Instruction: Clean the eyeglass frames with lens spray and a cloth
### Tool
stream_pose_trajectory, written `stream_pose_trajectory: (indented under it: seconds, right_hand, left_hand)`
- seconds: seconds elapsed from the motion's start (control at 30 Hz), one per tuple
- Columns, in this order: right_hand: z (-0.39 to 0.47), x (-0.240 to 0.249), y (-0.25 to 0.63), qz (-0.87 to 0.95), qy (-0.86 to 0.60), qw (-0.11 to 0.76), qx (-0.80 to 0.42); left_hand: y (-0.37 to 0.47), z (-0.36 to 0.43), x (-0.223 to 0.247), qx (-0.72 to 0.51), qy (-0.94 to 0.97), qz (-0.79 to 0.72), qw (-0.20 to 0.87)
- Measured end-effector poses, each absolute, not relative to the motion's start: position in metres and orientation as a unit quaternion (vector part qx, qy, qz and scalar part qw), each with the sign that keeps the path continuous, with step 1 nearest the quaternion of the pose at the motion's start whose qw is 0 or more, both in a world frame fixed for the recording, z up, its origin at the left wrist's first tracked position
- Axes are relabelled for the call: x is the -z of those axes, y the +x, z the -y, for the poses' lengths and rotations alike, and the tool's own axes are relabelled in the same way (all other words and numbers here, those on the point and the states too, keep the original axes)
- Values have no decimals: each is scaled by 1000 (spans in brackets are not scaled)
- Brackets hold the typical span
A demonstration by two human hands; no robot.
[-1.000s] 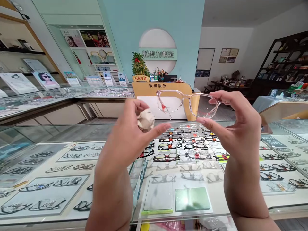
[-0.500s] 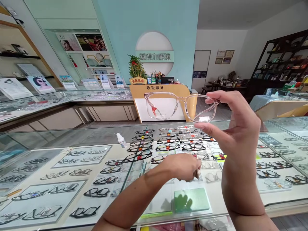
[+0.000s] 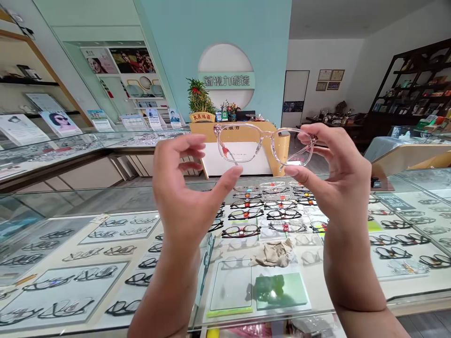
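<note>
Head view: transparent-framed eyeglasses (image 3: 267,134) are held in the air above the glass display tabletop (image 3: 319,291), front roughly level, temples folded or angled behind the lenses. The right hand (image 3: 340,178) pinches them near the right hinge, index finger above, thumb at the lower rim. The left hand (image 3: 185,202) is spread, thumb well apart from the fingers, near the left end; contact of its thumb with a temple cannot be told. A crumpled beige cloth (image 3: 273,253) lies on the glass, just beyond a green pad (image 3: 280,290).

Handling, judged: very light; thin plastic, slightly springy, smooth enough to slip. Lenses likely smudge or scratch; hinges and bridge dislike twisting. Best hold: both outer corners by the hinges, fingertips off the lenses, light even pressure, no outward pull on the temples.
</note>
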State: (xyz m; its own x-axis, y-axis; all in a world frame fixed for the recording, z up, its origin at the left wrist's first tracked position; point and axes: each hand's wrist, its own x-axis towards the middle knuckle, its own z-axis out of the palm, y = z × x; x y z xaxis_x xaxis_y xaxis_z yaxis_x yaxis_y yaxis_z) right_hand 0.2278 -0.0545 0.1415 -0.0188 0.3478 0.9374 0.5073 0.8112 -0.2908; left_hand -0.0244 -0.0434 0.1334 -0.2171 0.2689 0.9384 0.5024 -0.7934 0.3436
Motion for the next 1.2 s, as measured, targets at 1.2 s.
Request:
stream_pose_trajectory:
  seconds: [1.2]
  right_hand:
    - [41, -136, 220, 684, -358, 631, 80]
  left_hand:
    - [-19, 24, -125, 720, -621, 308, 31]
